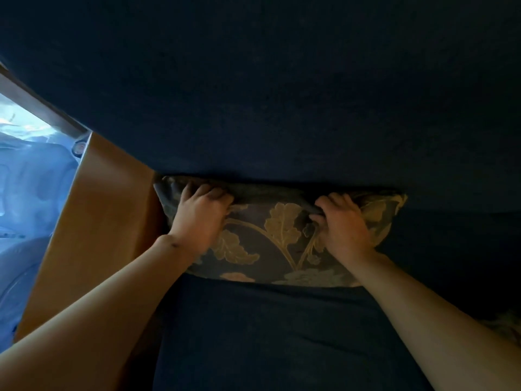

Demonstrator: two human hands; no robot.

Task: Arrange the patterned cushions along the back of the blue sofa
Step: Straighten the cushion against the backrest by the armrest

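Nearest to me, two bare forearms enter from the bottom corners and converge over the dark seat of the blue sofa (282,334). At the lower right edge a scrap of patterned fabric (504,325) shows beside the right forearm; I judge it may be a second cushion, but too little is visible to say. Further out lies the patterned cushion (282,235), dark cloth with pale leaf figures, its long axis running left to right across my view, resting on the seat with its upper edge against the backrest. The left hand (200,213) is closed over that upper edge near the left end, fingers curled into the fabric; the right hand (342,221) is clamped on a bunched fold of the same edge right of centre. Both grips are therefore on the far long edge, roughly equally distant from me, with the cushion body hanging toward me from them (so any lift or push acts along the short axis, toward the backrest). The cushion's left end sits just beside the tan armrest panel (98,221); its right end reaches free seat. Count: one cushion certain, one possible fragment, two hands, one sofa. I judge the step in hand is seating this cushion upright at the left end. Beyond, the backrest fills the frame, dark and featureless; a bright window (25,179) lies far left.
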